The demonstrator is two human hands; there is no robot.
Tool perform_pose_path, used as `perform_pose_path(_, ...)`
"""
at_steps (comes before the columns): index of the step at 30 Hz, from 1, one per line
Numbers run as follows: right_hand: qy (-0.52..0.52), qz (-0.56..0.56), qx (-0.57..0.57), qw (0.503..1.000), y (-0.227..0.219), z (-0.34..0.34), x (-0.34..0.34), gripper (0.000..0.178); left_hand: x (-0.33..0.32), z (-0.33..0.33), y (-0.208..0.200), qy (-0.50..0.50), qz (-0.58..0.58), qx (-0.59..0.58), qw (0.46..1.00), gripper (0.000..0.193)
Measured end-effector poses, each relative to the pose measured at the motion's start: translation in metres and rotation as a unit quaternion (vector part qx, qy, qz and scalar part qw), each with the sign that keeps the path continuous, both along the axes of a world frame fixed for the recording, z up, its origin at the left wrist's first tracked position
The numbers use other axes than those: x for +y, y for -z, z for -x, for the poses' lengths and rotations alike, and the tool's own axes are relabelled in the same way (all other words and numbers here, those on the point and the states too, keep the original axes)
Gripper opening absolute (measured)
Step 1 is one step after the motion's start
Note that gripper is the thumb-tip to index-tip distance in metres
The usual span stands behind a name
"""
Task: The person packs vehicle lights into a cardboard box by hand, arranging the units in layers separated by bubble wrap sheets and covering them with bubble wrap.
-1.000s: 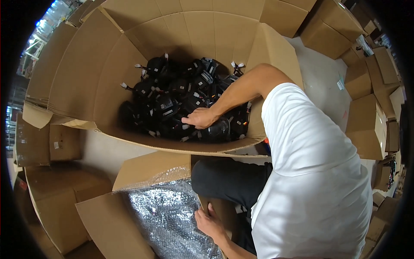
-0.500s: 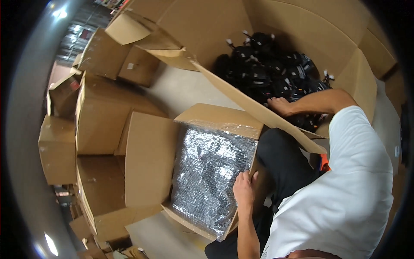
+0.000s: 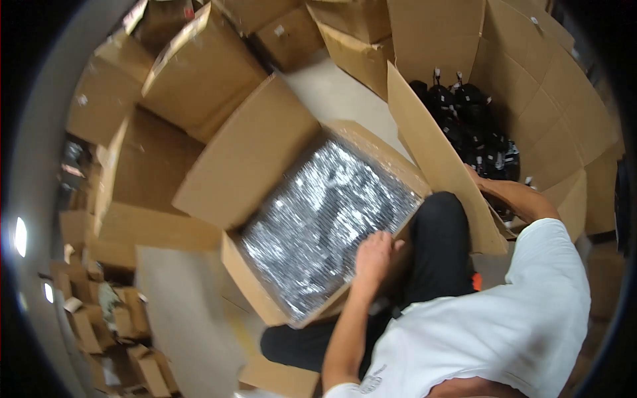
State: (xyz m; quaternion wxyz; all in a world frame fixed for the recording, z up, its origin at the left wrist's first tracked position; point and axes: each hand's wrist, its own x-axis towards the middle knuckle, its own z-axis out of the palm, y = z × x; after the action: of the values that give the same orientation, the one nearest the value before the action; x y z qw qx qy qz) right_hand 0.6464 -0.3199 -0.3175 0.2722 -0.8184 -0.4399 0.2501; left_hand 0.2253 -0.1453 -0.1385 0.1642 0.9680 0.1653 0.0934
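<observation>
An open cardboard box [image 3: 262, 292] stands in front of me, its inside covered by a sheet of clear bubble wrap [image 3: 332, 212]. At its near right edge is my left hand [image 3: 375, 255], closed over the rim, fingers on the wrap side and thumb outside. My right hand [image 3: 474, 175] reaches into a large tall carton [image 3: 431, 132] at the right. The carton's wall hides most of its fingers. Close to that hand lies a heap of black parts [image 3: 474, 126] with short cables and white connectors; their exact kind is unclear.
More open cardboard boxes [image 3: 152, 172] crowd the left and far side. Scraps of cardboard [image 3: 119, 325] lie at the lower left. My bent knee [image 3: 441, 219] is between the box and the large carton. Grey floor [image 3: 182, 298] shows left of the box.
The view has turned, so the box now appears tilted and the large carton sits farther right. My left hand stays at the rim; more of my right hand is hidden behind the carton's wall.
</observation>
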Motion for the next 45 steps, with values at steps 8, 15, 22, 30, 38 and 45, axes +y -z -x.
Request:
perform_pose_path(8,-0.071,-0.004,0.069,0.995,0.019,-0.118,-0.011,0.041,0.010,0.019,0.017,-0.013,0.042,0.017,0.999,0.037)
perform_pose_path(15,-0.054,0.037,0.135,0.989,-0.063,-0.226,0.006,0.044,0.033,0.079,-0.071,0.041,0.216,0.150,0.964,0.030)
perform_pose_path(22,0.163,0.015,0.156,0.974,-0.097,-0.044,-0.025,0.048,0.058,0.072,-0.068,0.047,0.145,0.225,0.962,0.025)
perform_pose_path(30,0.234,-0.030,0.051,0.971,-0.248,-0.068,-0.095,0.032,0.097,0.048,-0.118,0.079,-0.024,0.225,0.971,0.022)
perform_pose_path(38,0.140,-0.158,0.037,0.977,-0.338,0.064,-0.022,0.028,0.122,-0.068,-0.153,0.140,-0.177,0.102,0.969,0.030)
perform_pose_path(45,-0.046,-0.170,-0.025,0.984,-0.446,0.138,0.046,0.029,0.071,-0.023,-0.183,0.080,-0.024,-0.190,0.978,0.058)
